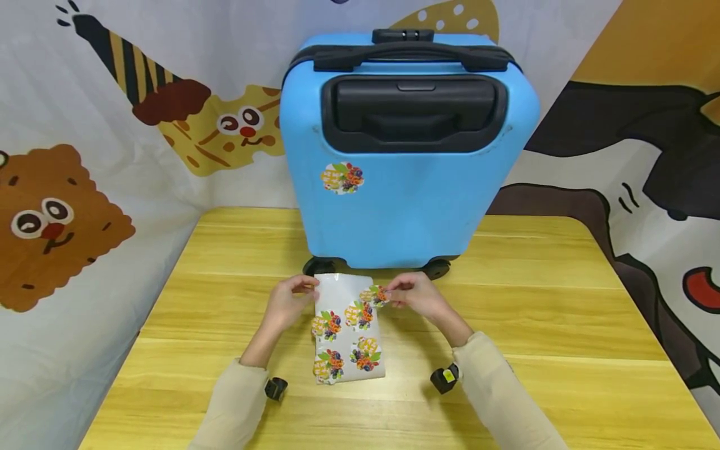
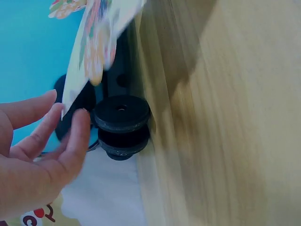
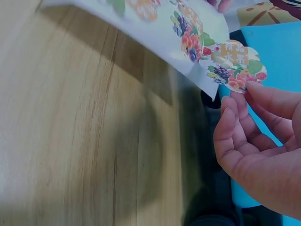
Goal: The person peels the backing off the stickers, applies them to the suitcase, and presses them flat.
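A white sticker sheet (image 1: 351, 369) with several fruit stickers is held up off the table in front of the suitcase. My left hand (image 1: 288, 303) grips its upper left edge; in the left wrist view the sheet's corner sits at the fingertips of the left hand (image 2: 44, 141). At the sheet's upper right, my right hand (image 1: 416, 295) pinches a fruit sticker (image 1: 375, 295) by its edge. The right wrist view shows this sticker (image 3: 237, 66) between thumb and finger, projecting past the sheet's edge; whether part of it still adheres, I cannot tell.
A blue suitcase (image 1: 405, 206) stands upright on the wooden table (image 1: 534, 312), just behind both hands. One fruit sticker (image 1: 342, 178) is on its front, upper left. Its black wheels (image 1: 435, 269) are close to the hands. A printed cloth (image 1: 242, 187) hangs behind.
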{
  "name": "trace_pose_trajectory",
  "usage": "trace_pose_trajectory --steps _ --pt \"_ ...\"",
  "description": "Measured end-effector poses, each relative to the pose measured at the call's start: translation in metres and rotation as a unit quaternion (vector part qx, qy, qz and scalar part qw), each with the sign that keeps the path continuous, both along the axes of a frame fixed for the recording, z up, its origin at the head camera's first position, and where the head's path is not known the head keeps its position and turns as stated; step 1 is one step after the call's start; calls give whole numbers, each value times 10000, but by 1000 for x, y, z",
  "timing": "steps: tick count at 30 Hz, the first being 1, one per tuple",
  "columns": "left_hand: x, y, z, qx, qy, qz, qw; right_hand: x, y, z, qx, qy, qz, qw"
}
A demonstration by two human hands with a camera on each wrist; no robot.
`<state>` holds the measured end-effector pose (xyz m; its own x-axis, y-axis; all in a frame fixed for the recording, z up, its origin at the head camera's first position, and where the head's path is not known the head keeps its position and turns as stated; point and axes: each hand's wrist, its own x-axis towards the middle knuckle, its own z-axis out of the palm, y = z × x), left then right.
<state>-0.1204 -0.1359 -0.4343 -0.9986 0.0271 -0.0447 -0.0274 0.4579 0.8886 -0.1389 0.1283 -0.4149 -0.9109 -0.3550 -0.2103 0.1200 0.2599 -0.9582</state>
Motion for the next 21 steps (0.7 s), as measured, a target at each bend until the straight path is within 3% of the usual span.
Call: trace_pose_trajectory --steps 2,5,10,16,21 --pt "0 0 0 -177 29 -10 9998 1 -2 2 -9 -24 27 10000" --pt "0 3 4 -344 115 -171 9992 -2 -3 -8 51 -26 26 10000" --pt "-1 17 7 -515 11 -860 9950 -8 -4 -30 253 53 73 9996" --pt "-2 40 -6 -628 -258 -1571 9853 -7 -5 -42 356 -40 129 9993" --pt "-1 53 -21 -673 -364 -1508 9856 -6 -5 -49 256 -308 152 9991"
